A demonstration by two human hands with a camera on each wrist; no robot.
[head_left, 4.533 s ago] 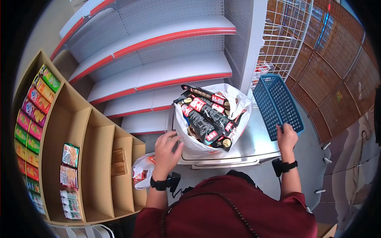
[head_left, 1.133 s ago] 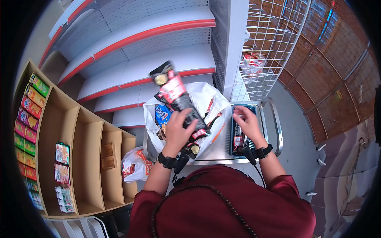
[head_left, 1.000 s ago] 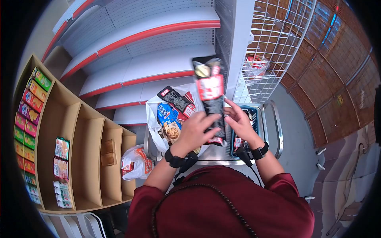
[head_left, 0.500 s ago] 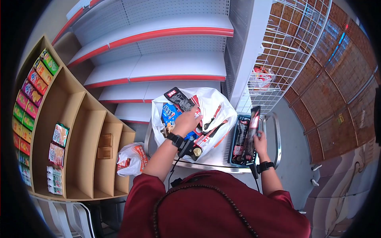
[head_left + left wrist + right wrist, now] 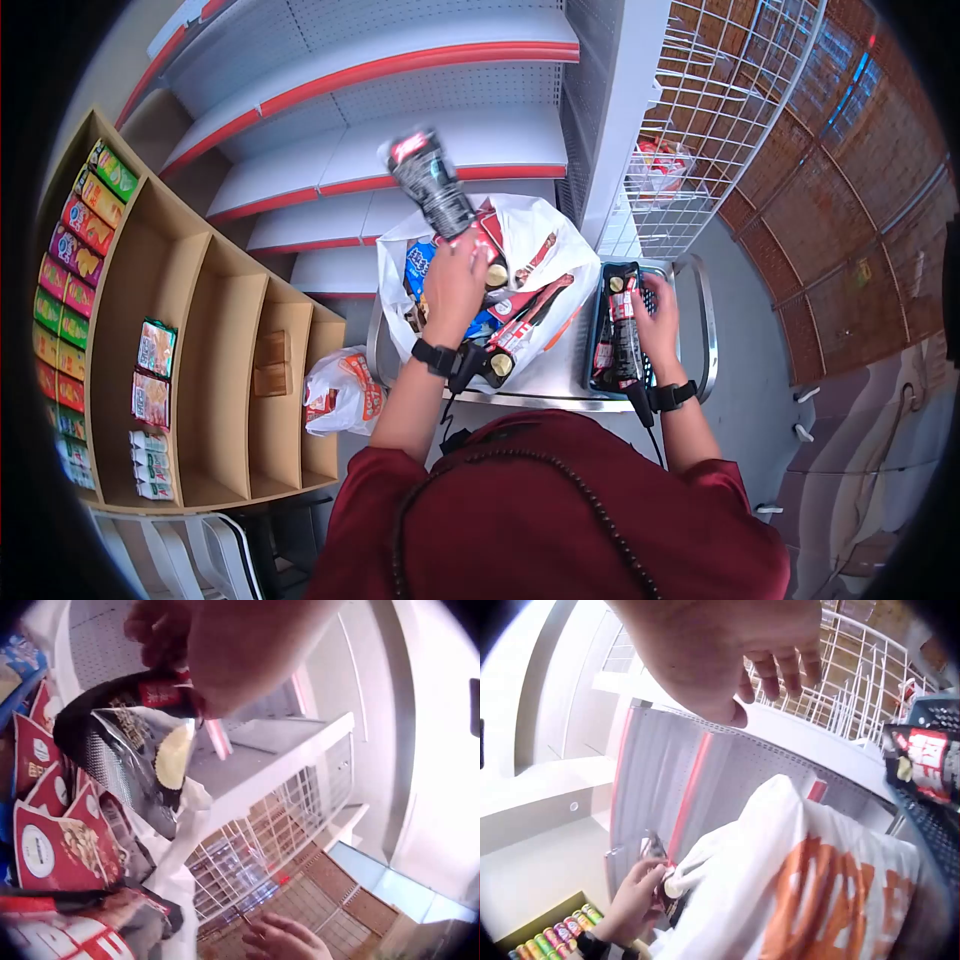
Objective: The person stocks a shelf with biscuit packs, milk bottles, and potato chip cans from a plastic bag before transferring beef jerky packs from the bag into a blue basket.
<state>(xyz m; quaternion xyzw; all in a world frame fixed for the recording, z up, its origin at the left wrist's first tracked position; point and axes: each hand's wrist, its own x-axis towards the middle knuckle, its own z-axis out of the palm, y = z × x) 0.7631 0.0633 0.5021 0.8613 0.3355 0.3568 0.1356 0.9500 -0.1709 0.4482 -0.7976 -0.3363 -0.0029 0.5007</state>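
My left hand [image 5: 455, 290] grips the end of a black snack bag [image 5: 430, 185] with a red label, raised over the white plastic bag [image 5: 535, 235]. In the left wrist view this snack bag [image 5: 127, 757] shows its silver side and a chip picture. Dark red packets [image 5: 67, 832], a blue packet [image 5: 418, 262] and more black snack bags fill the plastic bag. My right hand [image 5: 658, 325], fingers loosely bent and holding nothing, is at the right side of the blue basket [image 5: 919, 825]. Black snack bags [image 5: 624, 335] lie lengthwise in that basket.
Plastic bag and basket stand on a metal cart [image 5: 560, 390] with a rail [image 5: 710, 330] at its right. White shelves [image 5: 430, 130] rise behind, beside a wire grid [image 5: 735, 110]. A wooden shelf unit [image 5: 210, 370] with snacks is left; a second plastic bag [image 5: 345, 390] sits beside it.
The right hand has laid a black snack bag in the basket and let go. The left hand has lifted another black snack bag up out of the plastic bag.
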